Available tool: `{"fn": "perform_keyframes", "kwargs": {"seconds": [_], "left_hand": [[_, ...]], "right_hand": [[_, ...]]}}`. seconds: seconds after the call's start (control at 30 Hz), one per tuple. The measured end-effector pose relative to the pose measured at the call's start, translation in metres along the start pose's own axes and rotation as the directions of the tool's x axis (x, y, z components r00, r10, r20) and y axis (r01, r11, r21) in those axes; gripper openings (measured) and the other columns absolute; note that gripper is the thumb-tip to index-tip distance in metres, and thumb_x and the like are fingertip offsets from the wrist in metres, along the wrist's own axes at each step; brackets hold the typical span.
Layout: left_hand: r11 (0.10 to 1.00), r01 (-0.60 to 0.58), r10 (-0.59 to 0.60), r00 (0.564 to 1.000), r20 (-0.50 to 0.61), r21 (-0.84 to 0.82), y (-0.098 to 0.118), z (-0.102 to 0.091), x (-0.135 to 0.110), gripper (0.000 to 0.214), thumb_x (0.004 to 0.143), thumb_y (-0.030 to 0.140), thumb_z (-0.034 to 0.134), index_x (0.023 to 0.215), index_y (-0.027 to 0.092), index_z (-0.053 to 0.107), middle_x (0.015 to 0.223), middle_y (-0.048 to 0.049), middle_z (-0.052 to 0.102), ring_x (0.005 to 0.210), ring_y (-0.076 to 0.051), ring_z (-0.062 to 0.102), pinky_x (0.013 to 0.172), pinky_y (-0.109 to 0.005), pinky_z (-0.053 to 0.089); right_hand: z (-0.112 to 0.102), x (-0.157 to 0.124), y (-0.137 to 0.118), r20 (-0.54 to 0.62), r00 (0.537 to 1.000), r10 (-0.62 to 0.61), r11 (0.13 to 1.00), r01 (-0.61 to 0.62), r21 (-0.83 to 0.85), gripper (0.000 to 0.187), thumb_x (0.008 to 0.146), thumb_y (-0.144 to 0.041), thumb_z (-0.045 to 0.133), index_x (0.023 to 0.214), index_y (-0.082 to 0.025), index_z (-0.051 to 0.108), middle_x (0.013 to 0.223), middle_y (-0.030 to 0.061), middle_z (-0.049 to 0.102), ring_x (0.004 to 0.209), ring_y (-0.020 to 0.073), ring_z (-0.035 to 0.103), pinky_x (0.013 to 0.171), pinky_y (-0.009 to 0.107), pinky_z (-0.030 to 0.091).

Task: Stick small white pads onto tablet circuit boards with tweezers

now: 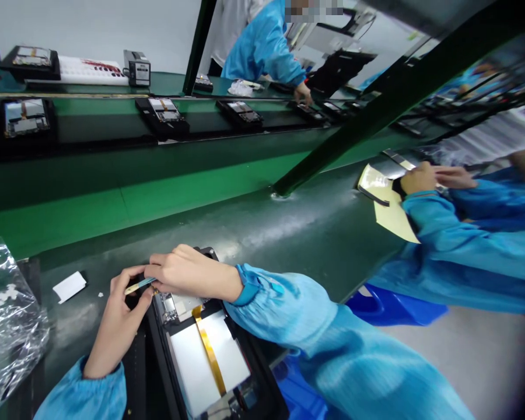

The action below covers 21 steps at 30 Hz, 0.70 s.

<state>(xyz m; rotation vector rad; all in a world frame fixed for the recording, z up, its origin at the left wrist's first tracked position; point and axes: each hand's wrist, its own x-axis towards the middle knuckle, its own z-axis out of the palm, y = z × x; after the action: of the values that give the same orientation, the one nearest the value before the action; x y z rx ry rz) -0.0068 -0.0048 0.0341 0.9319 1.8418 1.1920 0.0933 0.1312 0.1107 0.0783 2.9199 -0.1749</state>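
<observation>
An opened device [205, 350] with a white panel and a yellow ribbon cable lies in a black tray [262, 379] near the bench's front edge. My left hand [116, 318] rests at the tray's upper left corner, fingers closed beside a thin tool [139, 286]. My right hand [188, 271] pinches the other end of that thin tool over the device's top edge. Both sleeves are blue.
A clear plastic bag [9, 315] of small white parts lies at the left, a white slip [70, 286] beside it. Trays with devices [164, 114] ride the green conveyor behind. A co-worker's hands [424, 178] handle yellow sheets at the right; another person [266, 46] stands across.
</observation>
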Motion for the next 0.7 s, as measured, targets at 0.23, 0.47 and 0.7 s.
{"fn": "perform_keyframes", "kwargs": {"seconds": [0.23,0.47,0.7], "left_hand": [[0.997,-0.046,0.048,0.999,-0.021,0.061,0.006,-0.009,-0.01,0.041,0.085,0.048,0.049,0.123,0.032,0.048,0.128,-0.0032,0.05,0.12,-0.022,0.045,0.102,-0.04,0.035],[0.889,-0.075,0.142,0.983,-0.117,0.452,-0.019,-0.059,-0.065,0.041,0.086,0.049,0.048,0.126,0.043,0.046,0.132,-0.0006,0.05,0.127,-0.028,0.04,0.104,-0.053,0.034],[0.861,-0.147,0.172,0.985,-0.007,0.487,-0.044,-0.047,-0.079,0.031,0.081,0.047,0.057,0.111,0.038,0.06,0.118,0.0009,0.063,0.115,-0.023,0.056,0.082,-0.034,0.056]], "right_hand": [[0.012,-0.005,0.015,-0.157,0.984,-0.084,0.965,0.119,0.232,0.018,0.088,-0.015,0.057,0.105,-0.013,0.062,0.099,0.007,0.068,0.077,0.0166,0.065,0.06,0.026,0.043],[0.029,-0.032,0.003,-0.5,0.655,0.567,0.548,0.153,0.822,0.016,0.089,-0.028,0.055,0.085,-0.018,0.067,0.074,0.0025,0.065,0.063,0.0143,0.057,0.059,0.027,0.045],[0.021,-0.059,-0.044,-0.426,0.736,0.526,0.133,0.424,0.896,0.041,0.096,-0.04,0.041,0.073,-0.017,0.067,0.078,0.0062,0.062,0.074,0.0171,0.057,0.071,0.032,0.047]]}}
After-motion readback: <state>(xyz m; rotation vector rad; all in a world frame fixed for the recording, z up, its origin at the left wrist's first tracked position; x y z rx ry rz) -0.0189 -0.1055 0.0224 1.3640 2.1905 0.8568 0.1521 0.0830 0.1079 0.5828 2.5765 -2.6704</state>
